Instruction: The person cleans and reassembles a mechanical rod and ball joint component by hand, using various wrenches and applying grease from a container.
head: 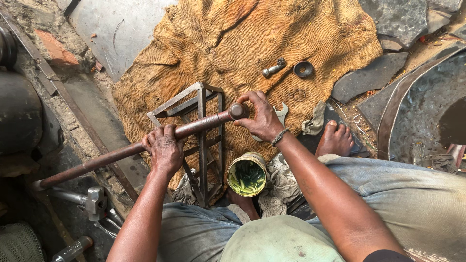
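Below both hands (165, 148) (262, 119) gripping a rusty shaft (145, 145), an open tin (247, 174) holds green grease.

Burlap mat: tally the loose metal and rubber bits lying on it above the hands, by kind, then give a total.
Bolt-like metal fitting: 1
Black rubber ring: 1
Thin wire ring: 1
Open-end wrench, partly under the right hand: 1
Total: 4
The left hand grips the long rusty shaft, not counted.
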